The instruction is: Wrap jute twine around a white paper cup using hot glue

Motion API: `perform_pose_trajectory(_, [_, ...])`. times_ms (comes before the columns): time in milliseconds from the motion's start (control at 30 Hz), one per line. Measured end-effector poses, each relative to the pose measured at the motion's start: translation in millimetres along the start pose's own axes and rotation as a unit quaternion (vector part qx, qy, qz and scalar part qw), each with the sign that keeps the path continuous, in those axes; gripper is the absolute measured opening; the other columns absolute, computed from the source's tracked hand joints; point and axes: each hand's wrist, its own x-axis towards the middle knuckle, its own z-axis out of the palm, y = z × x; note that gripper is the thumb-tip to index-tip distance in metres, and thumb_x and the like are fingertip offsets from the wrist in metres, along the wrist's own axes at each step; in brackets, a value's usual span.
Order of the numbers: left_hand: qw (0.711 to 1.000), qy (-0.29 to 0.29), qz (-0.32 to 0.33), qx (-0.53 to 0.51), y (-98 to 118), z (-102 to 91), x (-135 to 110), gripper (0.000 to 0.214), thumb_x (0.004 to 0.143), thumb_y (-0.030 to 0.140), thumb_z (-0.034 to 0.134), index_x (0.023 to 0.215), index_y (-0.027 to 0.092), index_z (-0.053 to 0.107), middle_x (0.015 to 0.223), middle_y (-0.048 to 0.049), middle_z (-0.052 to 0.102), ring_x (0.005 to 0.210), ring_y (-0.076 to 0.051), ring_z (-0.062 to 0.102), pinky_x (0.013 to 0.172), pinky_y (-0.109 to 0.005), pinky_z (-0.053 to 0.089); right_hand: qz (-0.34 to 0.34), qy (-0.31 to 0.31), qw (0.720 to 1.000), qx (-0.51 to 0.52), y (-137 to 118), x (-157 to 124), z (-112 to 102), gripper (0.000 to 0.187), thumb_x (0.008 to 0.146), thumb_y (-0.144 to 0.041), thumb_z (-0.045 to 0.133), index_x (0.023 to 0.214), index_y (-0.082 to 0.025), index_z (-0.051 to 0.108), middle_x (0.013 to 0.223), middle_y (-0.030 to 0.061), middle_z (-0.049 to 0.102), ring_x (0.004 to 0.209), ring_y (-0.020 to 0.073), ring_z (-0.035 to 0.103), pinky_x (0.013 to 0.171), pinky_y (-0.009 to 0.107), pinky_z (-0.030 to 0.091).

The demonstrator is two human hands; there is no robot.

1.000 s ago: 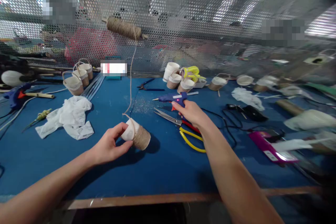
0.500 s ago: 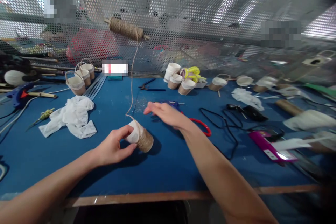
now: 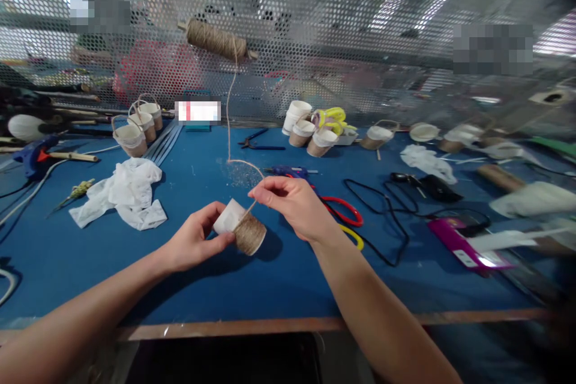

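Observation:
A small white paper cup (image 3: pixel 245 228) lies tilted on its side in my left hand (image 3: pixel 198 237), thumb and fingers closed around its white end. Twine is wrapped about the other half of the cup. Between the thumb and fingertips of my right hand (image 3: pixel 294 201) is pinched the loose length of twine (image 3: pixel 245 162), just right of the cup. From there the strand runs back and up to a twine spool (image 3: pixel 216 38) hung on the perforated metal screen. Beyond my right hand lies a blue glue gun (image 3: pixel 292 171), and red-handled scissors (image 3: pixel 346 210) are partly hidden by the wrist.
Several twine-wrapped cups with handles stand at the back left (image 3: pixel 130 139) and back right (image 3: pixel 321 141). Pliers (image 3: pixel 258 143) lie mid-table. A crumpled white cloth (image 3: pixel 126 192) is on the left. Black cable (image 3: pixel 396 216) and a purple device (image 3: pixel 463 246) occupy the right.
My right hand has gone from flat, outstretched fingers to a pinch on the twine, which now bends rightward to it. The cup has turned slightly in my left hand.

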Motion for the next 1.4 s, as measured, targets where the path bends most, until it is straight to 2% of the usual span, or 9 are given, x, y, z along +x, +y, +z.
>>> perform_pose_trajectory(133, [1.0, -0.008, 0.013, -0.01, 1, 2.2, -1, 0.015, 0.077, 0.024, 0.057, 0.085, 0.014, 0.048, 0.074, 0.0008, 0.049, 0.065, -0.01, 0.043, 0.062, -0.023, 0.036, -0.005, 0.029, 0.999, -0.035, 4, -3, 1, 0.016, 0.069, -0.034, 0.066, 0.069, -0.018, 0.065, 0.065, -0.0019, 0.06, 0.059, 0.0103, 0.049, 0.063, 0.027, 0.04])
perform_pose_trajectory(500, [0.998, -0.012, 0.057, 0.007, 2, 1.3, -6, 0.013, 0.078, 0.019, 0.056, 0.087, 0.014, 0.049, 0.077, 0.0002, 0.051, 0.069, -0.011, 0.047, 0.066, -0.023, 0.039, 0.001, 0.021, 0.998, -0.055, 10, 0, 7, 0.02, 0.071, -0.037, 0.063, 0.067, -0.017, 0.063, 0.062, -0.0014, 0.058, 0.059, 0.0115, 0.049, 0.061, 0.028, 0.039])
perform_pose_trajectory(1000, [0.997, -0.006, 0.07, 0.007, 3, 3.3, -10, 0.011, 0.078, 0.016, 0.056, 0.086, 0.015, 0.049, 0.076, 0.0003, 0.053, 0.069, -0.01, 0.049, 0.066, -0.021, 0.04, 0.03, 0.016, 0.999, -0.014, 14, -7, 16, 0.02, 0.07, -0.036, 0.063, 0.068, -0.017, 0.061, 0.065, -0.0013, 0.057, 0.06, 0.0112, 0.049, 0.061, 0.027, 0.039])
perform_pose_trajectory(1400, [0.997, 0.006, 0.076, 0.017, 2, 3.6, -8, 0.011, 0.076, 0.019, 0.057, 0.083, 0.015, 0.049, 0.075, -0.0008, 0.055, 0.067, -0.011, 0.05, 0.065, -0.022, 0.042, 0.06, -0.003, 0.998, 0.005, 24, -5, 18, 0.026, 0.073, -0.043, 0.059, 0.069, -0.017, 0.061, 0.062, -0.0012, 0.056, 0.055, 0.0102, 0.047, 0.053, 0.025, 0.036])
